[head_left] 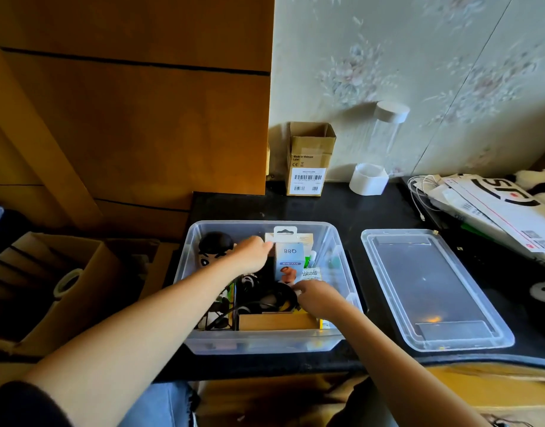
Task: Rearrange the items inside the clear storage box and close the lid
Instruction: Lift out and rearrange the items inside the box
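In the head view, the clear plastic storage box (339, 241) sat open on the black surface (342, 208), with its clear flat lid (434, 288) lying just to the right of it, long axis running away from the person. The left hand (254, 252) reached into the far middle of the box, its fingers against the upright pale blue mini-fan carton (289, 261); whether they gripped it could not be told. The right hand (316, 295) was low in the near right part, fingers curled down among the black cables (265, 298), its hold hidden. A black-haired cartoon figure (214, 251) stood in the far left corner. The lid lay nearer the right hand, so closing would likely fall to that side.
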### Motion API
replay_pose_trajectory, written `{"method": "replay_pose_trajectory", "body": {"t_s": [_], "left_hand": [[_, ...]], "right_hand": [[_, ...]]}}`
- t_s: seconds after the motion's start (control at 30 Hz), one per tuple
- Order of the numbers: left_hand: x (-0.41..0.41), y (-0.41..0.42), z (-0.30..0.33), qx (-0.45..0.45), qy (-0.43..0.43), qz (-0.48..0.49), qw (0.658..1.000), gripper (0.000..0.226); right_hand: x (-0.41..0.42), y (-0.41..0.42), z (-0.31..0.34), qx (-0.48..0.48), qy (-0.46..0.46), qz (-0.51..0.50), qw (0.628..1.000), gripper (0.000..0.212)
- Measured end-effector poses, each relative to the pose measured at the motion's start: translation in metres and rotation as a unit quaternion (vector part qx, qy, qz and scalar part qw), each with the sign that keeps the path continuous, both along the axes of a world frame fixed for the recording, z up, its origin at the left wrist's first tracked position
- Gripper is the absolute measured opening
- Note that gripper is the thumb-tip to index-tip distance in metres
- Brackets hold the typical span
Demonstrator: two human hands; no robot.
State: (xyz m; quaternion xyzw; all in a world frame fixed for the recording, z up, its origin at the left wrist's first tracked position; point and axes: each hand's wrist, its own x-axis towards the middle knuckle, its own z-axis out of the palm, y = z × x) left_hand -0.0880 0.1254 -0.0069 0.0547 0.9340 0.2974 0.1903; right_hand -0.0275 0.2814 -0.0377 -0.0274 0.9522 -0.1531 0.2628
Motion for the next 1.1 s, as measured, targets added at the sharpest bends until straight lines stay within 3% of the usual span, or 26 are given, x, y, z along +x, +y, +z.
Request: {"method": "replay_pose_trajectory", "body": {"t_s": [0.07, 0.23, 0.33, 0.43, 0.5, 0.7, 0.87, 0.97, 1.1], "left_hand": [[0.002, -0.017, 0.009, -0.044, 0.046, -0.024, 0.998, 0.032], [0.016, -0.053, 0.011, -0.092, 0.057, -0.054, 0.993, 0.025], [0.025, -0.068, 0.006, -0.097, 0.078, -0.076, 0.989, 0.024], [0.034, -0.078, 0.002, -0.089, 0.082, -0.079, 0.989, 0.029], [0.039, -0.081, -0.001, -0.079, 0.099, -0.072, 0.989, 0.034], [0.051, -0.086, -0.015, -0.072, 0.17, -0.071, 0.98, 0.021], [0.056, -0.09, -0.016, -0.009, 0.21, -0.055, 0.976, 0.022], [0.058, -0.09, -0.012, 0.026, 0.223, -0.021, 0.974, 0.022], [0.057, -0.092, -0.012, 0.038, 0.246, -0.011, 0.968, 0.024]], "right_hand": [[0.001, 0.001, 0.001, -0.009, 0.014, -0.028, 0.999, 0.038], [-0.001, -0.006, 0.013, 0.048, 0.126, -0.025, 0.991, 0.032], [-0.006, -0.02, 0.027, -0.035, 0.176, -0.043, 0.983, 0.031], [-0.015, -0.038, 0.039, -0.126, 0.155, -0.02, 0.98, 0.03], [-0.024, -0.052, 0.042, -0.123, 0.135, 0.008, 0.983, 0.032], [-0.058, -0.09, 0.026, -0.006, 0.083, 0.076, 0.994, 0.035], [-0.081, -0.11, 0.008, 0.131, -0.004, 0.198, 0.971, 0.031], [-0.089, -0.114, -0.003, 0.186, -0.072, 0.211, 0.957, 0.033], [-0.097, -0.12, -0.007, 0.216, -0.071, 0.199, 0.953, 0.041]]}}
